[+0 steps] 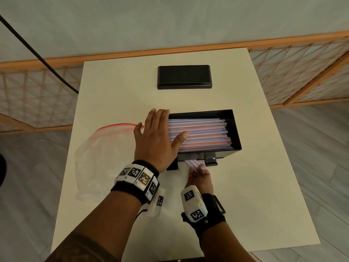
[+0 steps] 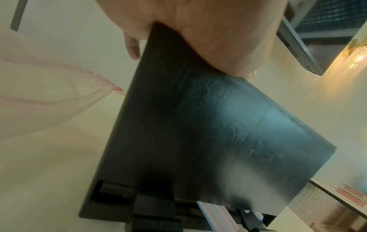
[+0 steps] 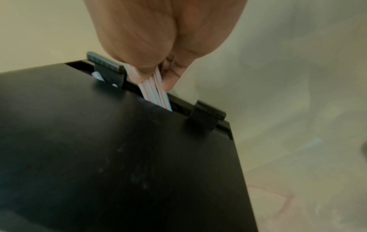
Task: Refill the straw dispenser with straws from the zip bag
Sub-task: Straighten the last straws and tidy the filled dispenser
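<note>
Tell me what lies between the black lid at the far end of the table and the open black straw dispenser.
Nothing: in the head view, only bare white table separates the flat black lid from the open black straw dispenser.

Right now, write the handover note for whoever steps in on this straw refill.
Left hand: flat and open, resting on the left edge of the straw dispenser, steadying it.
Right hand: pinching a few straws at the dispenser's front slot.
Zip bag: on the table left of the dispenser, open, looks empty.
Lid: off, lying at the table's far side.
Done: the bin is filled with straws.
Left: sort out the straws at the slot, then put the lid back on.
</note>
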`<move>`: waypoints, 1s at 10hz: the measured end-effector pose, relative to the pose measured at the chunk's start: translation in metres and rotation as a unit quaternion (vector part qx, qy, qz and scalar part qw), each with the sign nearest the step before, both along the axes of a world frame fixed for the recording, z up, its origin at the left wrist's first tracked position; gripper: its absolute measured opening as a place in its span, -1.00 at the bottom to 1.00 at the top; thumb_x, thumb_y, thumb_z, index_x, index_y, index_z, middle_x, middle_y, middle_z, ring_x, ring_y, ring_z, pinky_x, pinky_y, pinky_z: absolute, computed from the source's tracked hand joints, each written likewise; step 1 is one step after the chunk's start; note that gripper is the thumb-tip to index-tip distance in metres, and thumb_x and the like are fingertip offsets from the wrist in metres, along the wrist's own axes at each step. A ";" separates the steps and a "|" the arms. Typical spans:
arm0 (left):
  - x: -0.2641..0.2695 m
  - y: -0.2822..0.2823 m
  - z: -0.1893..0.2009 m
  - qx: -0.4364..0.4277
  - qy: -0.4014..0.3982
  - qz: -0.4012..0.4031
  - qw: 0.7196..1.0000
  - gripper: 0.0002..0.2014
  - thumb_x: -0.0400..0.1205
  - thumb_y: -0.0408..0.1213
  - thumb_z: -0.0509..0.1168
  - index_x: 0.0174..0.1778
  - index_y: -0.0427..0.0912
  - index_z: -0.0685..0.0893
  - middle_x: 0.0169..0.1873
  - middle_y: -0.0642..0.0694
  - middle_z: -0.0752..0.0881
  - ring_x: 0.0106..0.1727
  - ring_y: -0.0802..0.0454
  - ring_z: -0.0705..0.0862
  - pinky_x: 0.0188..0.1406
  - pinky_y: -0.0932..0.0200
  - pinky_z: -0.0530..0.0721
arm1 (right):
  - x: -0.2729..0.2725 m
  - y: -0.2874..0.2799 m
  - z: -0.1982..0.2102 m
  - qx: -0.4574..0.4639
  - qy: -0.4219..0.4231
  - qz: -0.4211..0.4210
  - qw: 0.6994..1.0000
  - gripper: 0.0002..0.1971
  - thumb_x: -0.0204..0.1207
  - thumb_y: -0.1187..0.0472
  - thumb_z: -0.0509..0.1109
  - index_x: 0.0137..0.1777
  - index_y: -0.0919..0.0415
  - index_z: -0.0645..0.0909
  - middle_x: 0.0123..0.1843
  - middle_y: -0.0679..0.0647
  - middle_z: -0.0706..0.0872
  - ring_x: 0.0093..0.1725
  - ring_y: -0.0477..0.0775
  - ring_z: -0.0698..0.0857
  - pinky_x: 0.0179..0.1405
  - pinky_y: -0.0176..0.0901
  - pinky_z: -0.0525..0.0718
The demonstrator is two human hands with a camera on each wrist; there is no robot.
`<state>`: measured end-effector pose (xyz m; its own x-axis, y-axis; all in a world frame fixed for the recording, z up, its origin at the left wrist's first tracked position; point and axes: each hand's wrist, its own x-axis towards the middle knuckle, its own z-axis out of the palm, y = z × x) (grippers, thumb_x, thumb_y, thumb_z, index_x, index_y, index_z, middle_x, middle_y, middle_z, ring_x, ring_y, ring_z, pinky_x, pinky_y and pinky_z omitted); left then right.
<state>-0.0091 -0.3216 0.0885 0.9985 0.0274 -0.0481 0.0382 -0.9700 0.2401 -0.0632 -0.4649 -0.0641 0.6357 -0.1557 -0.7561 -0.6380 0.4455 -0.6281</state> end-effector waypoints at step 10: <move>-0.002 0.062 0.020 -0.608 -0.059 0.232 0.757 -0.36 0.82 0.20 -0.23 0.22 0.11 0.78 0.28 0.12 0.80 0.40 0.14 0.68 0.55 -0.19 0.51 | 0.084 -0.063 0.185 -0.334 -0.206 0.057 0.918 -0.86 0.72 0.17 0.39 0.01 0.23 0.71 -0.23 -0.03 0.74 -0.19 -0.01 0.71 -0.03 0.03 0.74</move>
<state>-0.0115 -0.2600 0.1086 0.8942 0.3839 -0.2301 0.2155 0.0812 0.9731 0.0208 -0.5277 0.1206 0.8870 -0.4125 -0.2074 -0.3032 -0.1815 -0.9355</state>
